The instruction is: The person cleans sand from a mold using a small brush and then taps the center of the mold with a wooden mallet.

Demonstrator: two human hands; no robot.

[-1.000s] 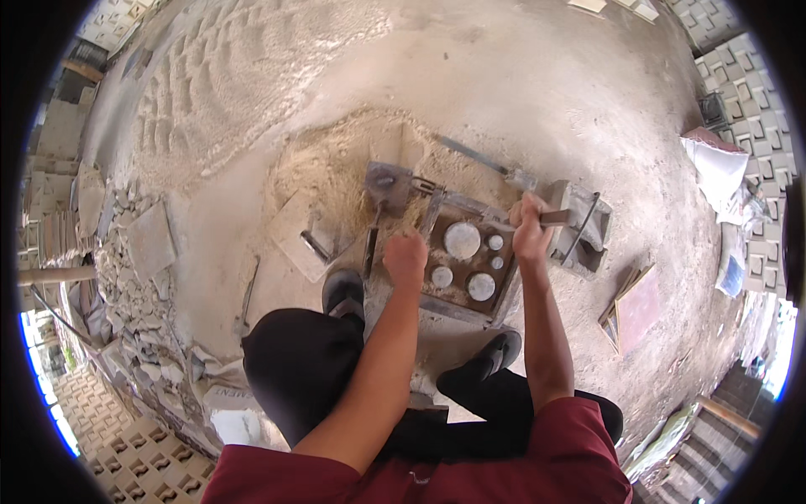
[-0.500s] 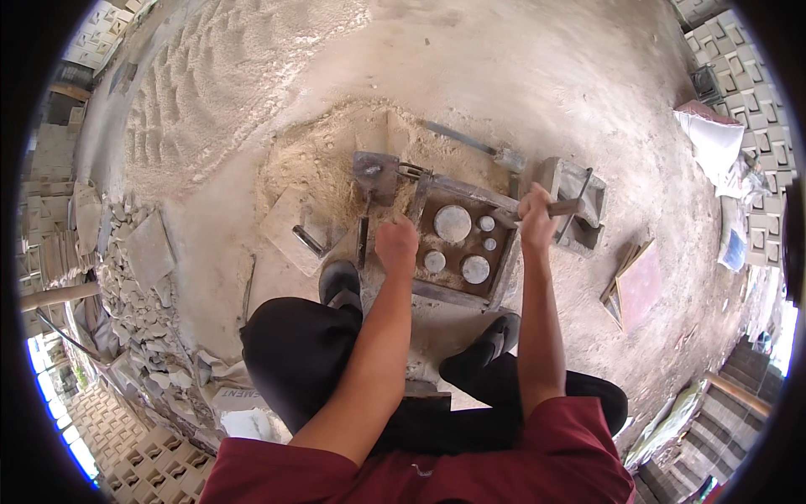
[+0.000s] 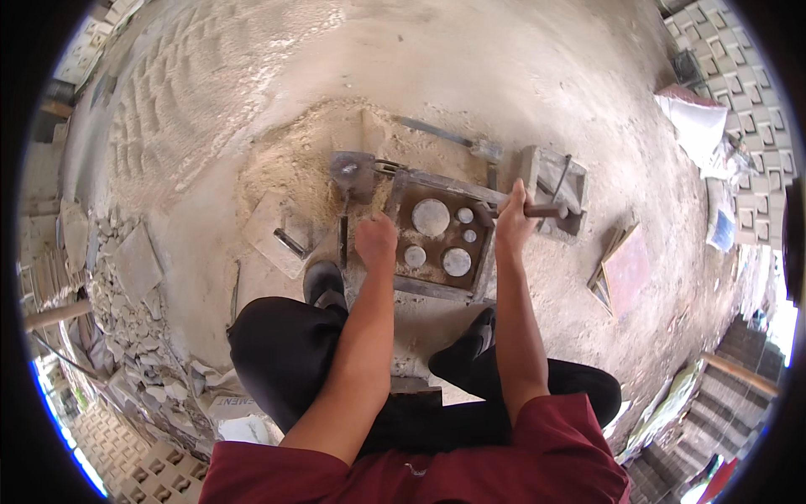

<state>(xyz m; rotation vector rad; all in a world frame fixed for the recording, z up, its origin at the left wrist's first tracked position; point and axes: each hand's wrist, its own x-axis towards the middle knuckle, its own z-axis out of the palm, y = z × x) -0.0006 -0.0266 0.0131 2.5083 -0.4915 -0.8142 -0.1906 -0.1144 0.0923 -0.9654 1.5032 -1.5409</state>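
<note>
A square wooden mould frame lies on the ground before me, packed with brown sand. Set in the sand are a large pale disc, a medium disc and several smaller ones. At the frame's left side my left hand is closed in a fist; whatever it may hold is hidden. My right hand, at the frame's right side, is wrapped round a short brown bar. The bar sticks out to the right, over the edge of a grey tray.
A shovel blade lies by the frame's far left corner, near loose sand. Left of it are a flat board with a metal tube, and rubble. Boards lie at right; a long flat bar lies beyond.
The whole view has shifted, so the scene sits slightly further left. My right hand still grips the bar, which now lies more level. The left fist stays by the frame's left side.
</note>
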